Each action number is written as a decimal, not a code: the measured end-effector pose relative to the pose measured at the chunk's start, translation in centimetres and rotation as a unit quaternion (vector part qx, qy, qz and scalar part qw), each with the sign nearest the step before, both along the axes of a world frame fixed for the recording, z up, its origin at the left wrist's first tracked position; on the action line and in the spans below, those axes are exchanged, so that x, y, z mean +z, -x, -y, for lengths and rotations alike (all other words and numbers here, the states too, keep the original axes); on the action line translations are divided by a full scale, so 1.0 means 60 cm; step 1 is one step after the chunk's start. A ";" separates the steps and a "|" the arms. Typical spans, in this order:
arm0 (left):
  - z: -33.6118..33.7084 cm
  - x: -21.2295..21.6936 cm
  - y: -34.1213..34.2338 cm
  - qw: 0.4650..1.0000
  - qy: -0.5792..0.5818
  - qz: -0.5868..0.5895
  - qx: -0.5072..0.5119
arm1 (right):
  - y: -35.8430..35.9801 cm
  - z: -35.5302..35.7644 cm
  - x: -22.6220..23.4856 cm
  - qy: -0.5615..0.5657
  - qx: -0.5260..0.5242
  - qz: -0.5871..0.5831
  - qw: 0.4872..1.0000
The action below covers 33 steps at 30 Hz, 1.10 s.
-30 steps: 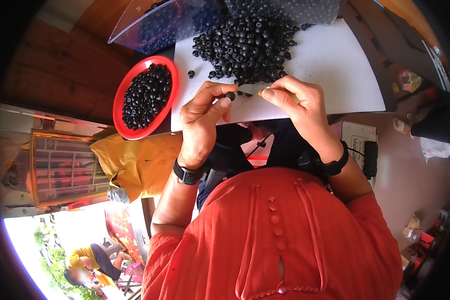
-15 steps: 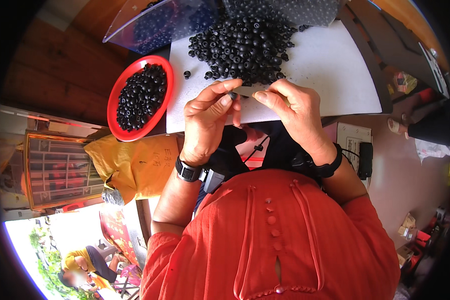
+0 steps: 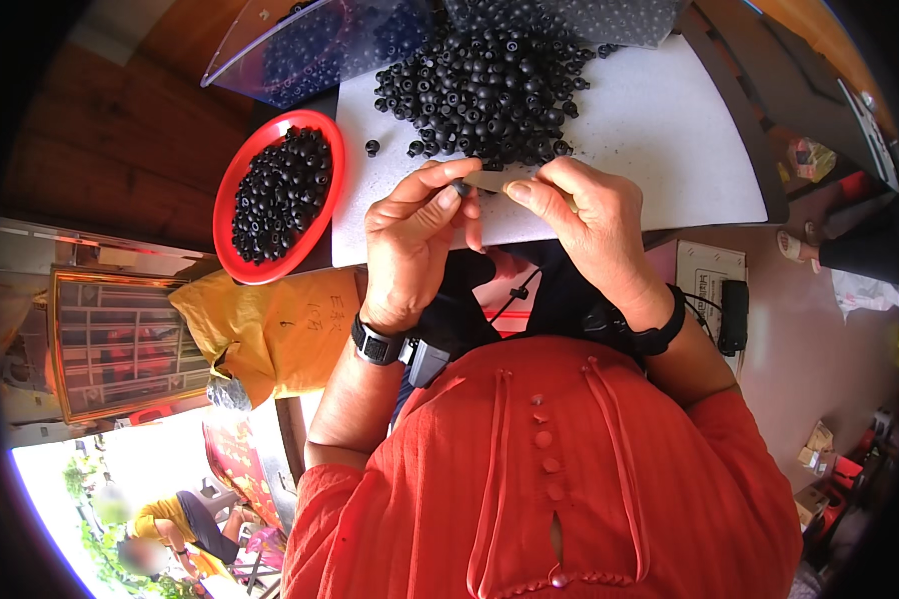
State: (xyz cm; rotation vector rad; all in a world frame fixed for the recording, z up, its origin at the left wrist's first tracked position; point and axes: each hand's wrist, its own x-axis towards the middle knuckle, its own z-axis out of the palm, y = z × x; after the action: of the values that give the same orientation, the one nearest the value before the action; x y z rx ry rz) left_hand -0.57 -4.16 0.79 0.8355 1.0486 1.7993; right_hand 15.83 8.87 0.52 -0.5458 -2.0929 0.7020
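Between the thumb and fingers of my left hand (image 3: 406,240) is a small black rounded part (image 3: 460,187), mostly covered by the fingertips. My right hand (image 3: 601,222) pinches a short flat blade (image 3: 489,181) between thumb and bent forefinger. The blade reaches left to the black part and seems to touch it. Both hands are over the near edge of the white tabletop (image 3: 679,150). Just beyond them lies a heap of similar black ball-shaped parts (image 3: 489,95), with holes showing in many. A single black part (image 3: 373,148) sits apart, left of the heap.
A red oval dish (image 3: 224,215) full of black parts stands left of the tabletop. Clear plastic bins (image 3: 315,60) with more parts lie tipped at the back. A yellow bag (image 3: 270,324) is below the dish. At far lower left another person (image 3: 175,519) sits.
The blade in my right hand has turned slightly and shows more of its flat side. My left hand keeps its hold on the black part. The view has shifted a little.
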 end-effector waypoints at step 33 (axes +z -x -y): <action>0.090 0.102 0.095 0.901 0.116 -0.278 0.311 | -0.015 -0.005 -0.002 0.110 0.061 -0.083 0.989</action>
State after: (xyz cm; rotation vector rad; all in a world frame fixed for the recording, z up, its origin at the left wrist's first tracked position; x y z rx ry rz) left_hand -6.24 -9.56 6.89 0.9581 2.0491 1.9171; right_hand 16.75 9.16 0.40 -0.4639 -1.9179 1.0220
